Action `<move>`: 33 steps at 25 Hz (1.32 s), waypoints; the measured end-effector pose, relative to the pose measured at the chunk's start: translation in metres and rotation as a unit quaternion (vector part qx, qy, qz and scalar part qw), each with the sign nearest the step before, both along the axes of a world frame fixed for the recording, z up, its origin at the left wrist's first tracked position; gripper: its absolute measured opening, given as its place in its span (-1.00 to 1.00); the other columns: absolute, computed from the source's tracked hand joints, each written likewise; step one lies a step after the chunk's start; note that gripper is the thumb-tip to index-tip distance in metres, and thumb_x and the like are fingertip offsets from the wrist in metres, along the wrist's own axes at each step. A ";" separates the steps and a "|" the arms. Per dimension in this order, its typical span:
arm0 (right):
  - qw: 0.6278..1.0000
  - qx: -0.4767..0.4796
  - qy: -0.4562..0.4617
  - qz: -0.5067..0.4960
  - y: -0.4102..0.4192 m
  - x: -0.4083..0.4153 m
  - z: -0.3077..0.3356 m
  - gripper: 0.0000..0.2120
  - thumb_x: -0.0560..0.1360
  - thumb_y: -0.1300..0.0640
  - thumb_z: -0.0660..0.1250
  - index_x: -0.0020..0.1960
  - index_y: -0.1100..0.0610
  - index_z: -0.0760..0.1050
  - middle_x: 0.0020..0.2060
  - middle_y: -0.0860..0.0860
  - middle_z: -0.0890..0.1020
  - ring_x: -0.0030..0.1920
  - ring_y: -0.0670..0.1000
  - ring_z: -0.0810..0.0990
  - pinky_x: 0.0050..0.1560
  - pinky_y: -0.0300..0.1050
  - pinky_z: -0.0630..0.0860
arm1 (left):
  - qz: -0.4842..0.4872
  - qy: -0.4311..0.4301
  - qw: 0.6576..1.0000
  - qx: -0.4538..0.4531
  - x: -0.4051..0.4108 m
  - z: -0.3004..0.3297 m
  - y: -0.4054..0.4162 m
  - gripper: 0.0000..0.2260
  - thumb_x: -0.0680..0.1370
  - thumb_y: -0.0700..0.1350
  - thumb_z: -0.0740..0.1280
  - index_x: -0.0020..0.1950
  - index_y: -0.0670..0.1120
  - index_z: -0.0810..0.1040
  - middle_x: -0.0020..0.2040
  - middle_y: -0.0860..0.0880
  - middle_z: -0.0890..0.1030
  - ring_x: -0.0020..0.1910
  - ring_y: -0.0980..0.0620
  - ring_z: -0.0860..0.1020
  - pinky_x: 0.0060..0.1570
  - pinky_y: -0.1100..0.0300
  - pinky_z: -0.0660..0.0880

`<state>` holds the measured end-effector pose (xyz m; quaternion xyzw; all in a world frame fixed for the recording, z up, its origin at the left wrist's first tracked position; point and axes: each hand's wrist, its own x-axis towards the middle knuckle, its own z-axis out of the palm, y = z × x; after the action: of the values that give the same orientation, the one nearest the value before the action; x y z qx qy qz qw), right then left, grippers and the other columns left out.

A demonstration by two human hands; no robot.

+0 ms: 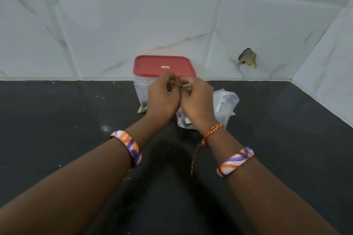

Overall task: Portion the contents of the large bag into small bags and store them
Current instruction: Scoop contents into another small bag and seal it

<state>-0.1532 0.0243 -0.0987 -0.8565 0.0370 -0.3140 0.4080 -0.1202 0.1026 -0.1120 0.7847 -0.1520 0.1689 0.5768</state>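
On counter (pixel 57 120): two hands (pixel 179 97); one container (pixel 164 66)

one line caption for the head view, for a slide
Both hands work something small above a clear bag, before a red-lidded container.

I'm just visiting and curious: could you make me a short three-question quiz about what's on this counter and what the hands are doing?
1. True or false: the red lid sits on the clear container.
2. The crumpled clear plastic bag lies where? A) on top of the lid B) on the black counter, right of the container C) against the far left wall
3. Which wrist carries a red and yellow thread as well as a bangle?

Key
1. True.
2. B.
3. The right one. The right hand and left hand meet in front of the container, fingers curled round something small and blurred.
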 end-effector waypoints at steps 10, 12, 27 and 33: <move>0.954 0.103 0.125 -0.253 -0.157 0.023 -0.024 -0.88 0.44 0.19 0.37 -0.09 0.20 0.66 -0.11 0.13 0.69 -0.03 0.09 0.63 -0.02 -0.16 0.50 | -0.242 0.131 0.943 0.185 0.053 0.017 -0.087 -0.73 0.56 -0.30 0.16 0.23 -0.22 0.48 0.10 -0.16 0.61 0.05 -0.08 0.59 0.17 0.04 0.51; 0.946 0.079 0.245 -0.196 -0.169 0.032 -0.043 -0.90 0.41 0.16 0.41 -0.19 0.19 0.65 -0.20 0.16 0.66 -0.11 0.13 0.62 -0.03 -0.04 0.57 | -0.255 0.149 0.932 0.211 0.060 0.012 -0.093 -0.75 0.58 -0.28 0.13 0.20 -0.21 0.50 0.08 -0.15 0.58 0.05 -0.07 0.55 0.17 0.05 0.48; 0.977 0.186 0.024 -0.105 -0.167 0.034 -0.001 -0.91 0.39 0.34 0.41 -0.11 0.22 0.59 -0.19 0.08 0.62 -0.17 -0.02 0.58 -0.07 -0.24 0.54 | -0.213 0.293 0.932 -0.024 0.053 0.047 -0.085 -0.75 0.62 -0.08 0.18 -0.10 -0.23 0.51 -0.23 -0.10 0.56 -0.31 0.02 0.53 -0.37 0.30 0.54; 0.994 0.107 -0.027 0.025 -0.133 -0.001 0.044 -0.75 0.37 0.42 0.40 -0.33 0.11 0.50 -0.28 -0.06 0.62 -0.18 -0.12 0.62 0.00 -0.25 0.57 | -0.207 0.436 0.845 -0.231 0.023 0.097 -0.064 -0.81 0.59 -0.19 0.23 -0.16 -0.27 0.46 -0.23 -0.17 0.55 -0.29 -0.02 0.56 -0.20 0.13 0.57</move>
<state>-0.1539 -0.1086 -0.0544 -0.7997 0.0377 -0.3209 0.5061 -0.0974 0.0384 -0.0146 0.5719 -0.0001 -0.2841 0.7695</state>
